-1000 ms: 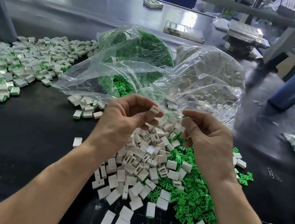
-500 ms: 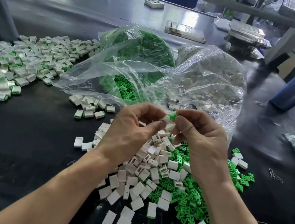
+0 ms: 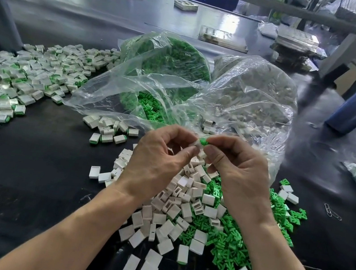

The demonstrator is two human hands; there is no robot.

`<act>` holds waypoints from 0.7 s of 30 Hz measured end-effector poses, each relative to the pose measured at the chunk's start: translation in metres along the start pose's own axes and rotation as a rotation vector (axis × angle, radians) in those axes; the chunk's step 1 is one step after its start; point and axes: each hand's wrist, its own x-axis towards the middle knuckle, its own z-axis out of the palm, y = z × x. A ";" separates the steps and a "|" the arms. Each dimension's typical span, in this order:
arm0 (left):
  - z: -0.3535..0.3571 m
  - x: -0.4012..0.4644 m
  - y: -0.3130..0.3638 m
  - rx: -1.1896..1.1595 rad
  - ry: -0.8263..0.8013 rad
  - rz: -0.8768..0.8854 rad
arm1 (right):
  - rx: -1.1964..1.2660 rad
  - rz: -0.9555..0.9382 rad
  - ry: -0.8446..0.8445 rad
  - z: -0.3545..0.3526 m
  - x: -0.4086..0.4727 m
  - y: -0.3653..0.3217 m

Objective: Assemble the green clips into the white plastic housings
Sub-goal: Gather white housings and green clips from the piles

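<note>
At six o'clock lie loose white plastic housings (image 3: pixel 182 213) — small boxy shells — beside spiky green clips (image 3: pixel 234 245), within easy reach. Above them the left hand (image 3: pixel 158 162) pinches one housing (image 3: pixel 197 144) while the right hand (image 3: pixel 239 171) pinches a green clip (image 3: pixel 203 142) at its mouth, probably for pushing in. Crinkled clear bags (image 3: pixel 236 102) of stock sit at twelve; finished pieces (image 3: pixel 23 83) at ten.

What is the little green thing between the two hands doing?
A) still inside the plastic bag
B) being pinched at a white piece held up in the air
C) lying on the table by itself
B: the right hand pinches the green clip against the white housing that the left hand holds, both lifted above the loose pile on the table.
</note>
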 end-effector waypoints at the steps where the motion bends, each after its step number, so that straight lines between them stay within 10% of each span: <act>1: 0.000 0.000 0.000 -0.002 0.005 -0.004 | -0.023 -0.003 -0.002 0.000 0.000 0.001; 21: 0.005 0.002 0.004 -0.066 0.014 -0.048 | -0.126 0.036 0.124 0.013 -0.005 0.003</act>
